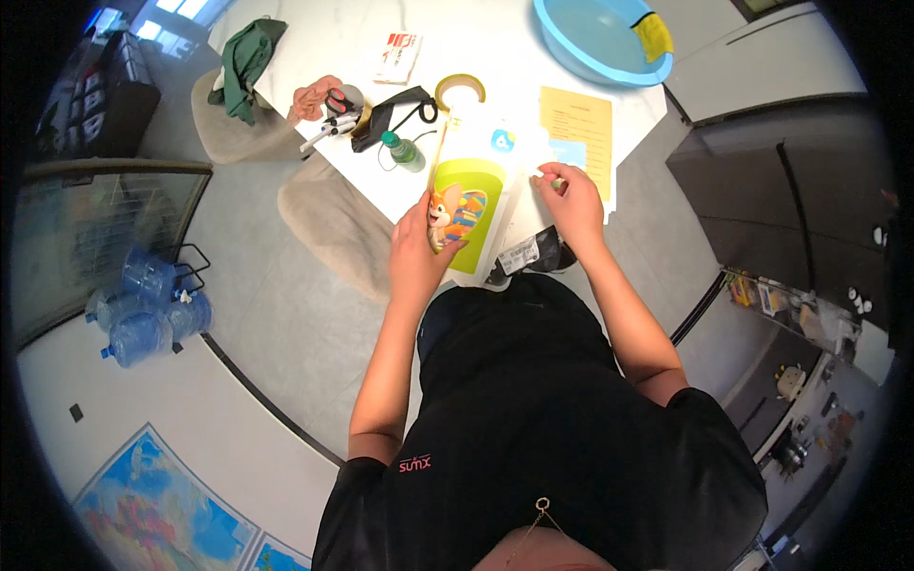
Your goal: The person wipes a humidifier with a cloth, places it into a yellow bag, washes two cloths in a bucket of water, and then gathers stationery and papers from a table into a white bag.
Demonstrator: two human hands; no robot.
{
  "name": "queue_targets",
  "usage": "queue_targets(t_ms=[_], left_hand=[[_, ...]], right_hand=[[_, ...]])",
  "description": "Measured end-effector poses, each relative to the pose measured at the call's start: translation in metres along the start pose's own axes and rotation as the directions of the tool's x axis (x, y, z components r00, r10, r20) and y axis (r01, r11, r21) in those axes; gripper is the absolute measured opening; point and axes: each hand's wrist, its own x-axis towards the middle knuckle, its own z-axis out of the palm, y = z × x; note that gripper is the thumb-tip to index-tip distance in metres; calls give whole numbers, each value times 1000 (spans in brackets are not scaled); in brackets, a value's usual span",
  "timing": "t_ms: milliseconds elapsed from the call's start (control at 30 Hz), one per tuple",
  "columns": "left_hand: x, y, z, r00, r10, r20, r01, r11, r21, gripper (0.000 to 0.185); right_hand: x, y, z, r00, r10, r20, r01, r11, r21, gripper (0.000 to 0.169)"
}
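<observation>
A white and green printed box (489, 207) with a cartoon fox on its face lies in front of me, its near end reaching over the table's edge. My left hand (421, 246) grips its left side, thumb across the printed face. Just right of the box, my right hand (573, 203) has its thumb and index fingertips close together. A small pale and green bit shows among those fingers, too small to name. Under the right wrist is a black plastic package (546, 253) with a white label. Beyond the right fingers lie a yellow printed sheet (596, 135) and a light blue card (569, 153).
A green bottle (404, 153) stands left of the box, near a black strap (375, 128), pens (332, 130) and red-handled scissors (341, 102). Behind the box is a tape roll (460, 78). A blue basin (564, 53) with a yellow cloth (652, 37) sits far right.
</observation>
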Motion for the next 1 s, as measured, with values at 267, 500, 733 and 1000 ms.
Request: queue_targets(t_ms=[267, 500, 733, 1000], left_hand=[[-4, -16, 10, 998, 54, 8, -54, 998, 10, 96], [-3, -26, 15, 995, 93, 29, -91, 994, -61, 97], [-7, -29, 11, 995, 83, 47, -76, 989, -129, 96], [-6, -24, -2, 987, 54, -148, -116, 884, -452, 80]], right_hand=[[8, -13, 2, 946, 222, 236, -316, 793, 520, 51], [5, -24, 14, 942, 79, 327, -219, 882, 417, 47], [-20, -59, 34, 980, -110, 164, 59, 955, 290, 38], [-15, -76, -35, 951, -205, 233, -30, 686, 727, 44]])
